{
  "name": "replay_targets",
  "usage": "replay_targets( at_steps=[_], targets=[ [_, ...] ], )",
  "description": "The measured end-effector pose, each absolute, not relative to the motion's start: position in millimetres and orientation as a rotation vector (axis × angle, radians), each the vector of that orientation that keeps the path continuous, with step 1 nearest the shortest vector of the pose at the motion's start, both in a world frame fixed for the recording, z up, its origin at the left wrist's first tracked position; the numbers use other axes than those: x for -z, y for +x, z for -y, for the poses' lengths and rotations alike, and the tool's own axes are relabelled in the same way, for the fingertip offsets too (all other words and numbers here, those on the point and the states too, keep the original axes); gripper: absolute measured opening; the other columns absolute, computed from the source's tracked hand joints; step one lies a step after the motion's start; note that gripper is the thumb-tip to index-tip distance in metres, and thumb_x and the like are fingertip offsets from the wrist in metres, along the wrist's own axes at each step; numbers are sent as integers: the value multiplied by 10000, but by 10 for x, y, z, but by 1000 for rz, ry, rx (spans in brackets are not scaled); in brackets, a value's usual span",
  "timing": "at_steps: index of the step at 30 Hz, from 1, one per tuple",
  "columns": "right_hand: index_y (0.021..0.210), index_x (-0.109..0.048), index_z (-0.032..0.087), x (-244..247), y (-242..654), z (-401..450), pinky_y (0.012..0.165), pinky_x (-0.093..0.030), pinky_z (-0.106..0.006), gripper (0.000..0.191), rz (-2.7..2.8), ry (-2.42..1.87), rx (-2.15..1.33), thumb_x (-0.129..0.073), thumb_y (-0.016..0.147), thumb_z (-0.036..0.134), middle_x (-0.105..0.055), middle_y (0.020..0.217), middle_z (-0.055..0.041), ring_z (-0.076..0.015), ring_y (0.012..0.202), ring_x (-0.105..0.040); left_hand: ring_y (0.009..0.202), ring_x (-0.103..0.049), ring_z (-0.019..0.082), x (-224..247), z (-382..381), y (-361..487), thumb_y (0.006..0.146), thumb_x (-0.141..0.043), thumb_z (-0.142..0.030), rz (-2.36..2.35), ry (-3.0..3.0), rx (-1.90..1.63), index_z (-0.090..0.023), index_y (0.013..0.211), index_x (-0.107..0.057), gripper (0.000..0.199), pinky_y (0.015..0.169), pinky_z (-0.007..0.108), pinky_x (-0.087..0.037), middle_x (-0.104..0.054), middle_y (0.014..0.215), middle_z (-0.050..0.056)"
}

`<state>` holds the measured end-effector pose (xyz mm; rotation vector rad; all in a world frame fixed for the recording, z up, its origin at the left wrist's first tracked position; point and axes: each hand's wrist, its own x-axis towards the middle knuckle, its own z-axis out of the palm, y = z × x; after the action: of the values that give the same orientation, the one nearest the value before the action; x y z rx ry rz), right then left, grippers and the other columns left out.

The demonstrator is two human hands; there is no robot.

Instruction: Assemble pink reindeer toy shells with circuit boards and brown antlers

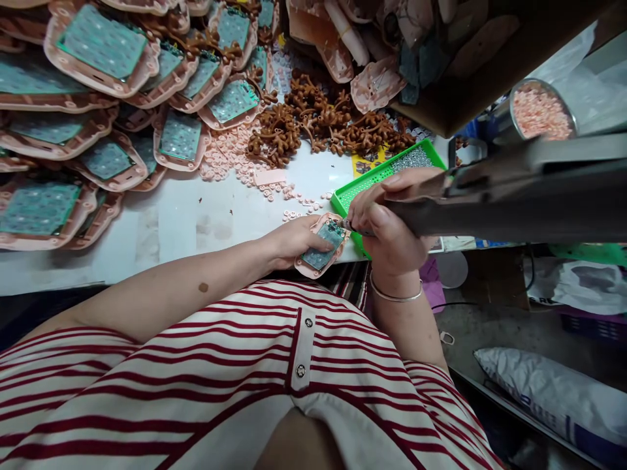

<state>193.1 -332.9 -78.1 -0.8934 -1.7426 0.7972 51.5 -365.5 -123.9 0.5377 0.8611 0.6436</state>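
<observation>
Near the table's front edge, my left hand (296,241) grips a pink plastic casing (307,269) with its thumb over the green circuit board (318,254) inside. My right hand (392,225) is wrapped round a dark electric screwdriver (509,202), which stretches off to the right. Its tip meets the upper right end of the casing, where small wires show. Right behind the casing lies a bright green tray (360,189) with small metal screws (411,160) heaped at its far end. My right hand hides part of this tray.
Stacked pink casings with circuit boards (102,42) fill the left. Brown branched plastic parts (313,114) and small pink pieces (225,153) lie mid-table. A cardboard box (460,98) of casings stands behind, and a metal bowl (543,111) of pink bits sits at the right.
</observation>
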Motion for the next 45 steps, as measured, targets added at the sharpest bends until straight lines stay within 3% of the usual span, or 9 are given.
replay_targets(
  at_steps=[3, 8, 16, 22, 29, 34, 40, 45],
  targets=[
    [969, -435, 321, 624, 1979, 3311, 398, -411, -304, 400, 1584, -763, -726, -529, 830, 684, -472, 681, 46, -113, 418, -411, 600, -626, 160, 1247, 3656, 509, 577, -704, -60, -858, 514, -642, -142, 968, -595, 414, 584, 272, -509, -694, 729, 37],
    [914, -497, 317, 700, 2165, 3260, 396, -378, -301, 356, 1407, -820, -610, -637, 782, 617, -413, 610, 64, -103, 392, -392, 612, -638, 165, 1240, 3670, 498, 584, -722, -82, -846, 515, -638, -120, 974, -607, 409, 576, 270, -519, -703, 760, 67],
    [924, -593, 304, 1059, 2253, 3228, 439, -416, -284, 298, 1301, -843, -616, -676, 802, 563, -456, 601, 66, -88, 421, -458, 623, -646, 160, 1217, 3674, 505, 567, -720, -68, -866, 508, -628, -109, 982, -606, 432, 587, 260, -527, -711, 777, 78],
    [996, -625, 297, 1152, 2230, 3192, 487, -500, -311, 435, 1314, -945, -662, -638, 784, 676, -496, 621, 50, -102, 447, -496, 642, -653, 165, 1237, 3685, 500, 591, -708, -62, -852, 519, -632, -125, 1030, -618, 452, 604, 272, -534, -721, 799, 75],
    [995, -645, 274, 1133, 2219, 3209, 479, -483, -317, 449, 1365, -1007, -667, -603, 806, 679, -484, 622, 36, -111, 456, -495, 645, -655, 166, 1242, 3684, 505, 601, -718, -65, -853, 511, -640, -129, 1014, -619, 430, 609, 276, -535, -719, 791, 73],
    [920, -645, 274, 1153, 2209, 3218, 488, -467, -306, 351, 1342, -953, -647, -641, 816, 610, -483, 642, 37, -104, 476, -503, 688, -673, 180, 1260, 3696, 483, 604, -731, -75, -848, 507, -694, -127, 1039, -600, 457, 644, 288, -546, -719, 814, 83],
    [980, -601, 288, 1180, 2199, 3187, 508, -486, -345, 405, 1319, -973, -630, -642, 789, 642, -460, 650, 41, -121, 476, -493, 670, -659, 181, 1267, 3708, 460, 594, -725, -84, -837, 533, -753, -126, 1043, -591, 471, 625, 296, -535, -702, 804, 71],
    [1050, -577, 288, 930, 2197, 3428, 589, -561, -402, 426, 1343, -963, -741, -606, 819, 644, -476, 661, 24, -168, 556, -568, 637, -635, 170, 1284, 3709, 466, 576, -727, -92, -844, 547, -784, -127, 1035, -591, 480, 596, 280, -509, -688, 772, 53]
  ],
)
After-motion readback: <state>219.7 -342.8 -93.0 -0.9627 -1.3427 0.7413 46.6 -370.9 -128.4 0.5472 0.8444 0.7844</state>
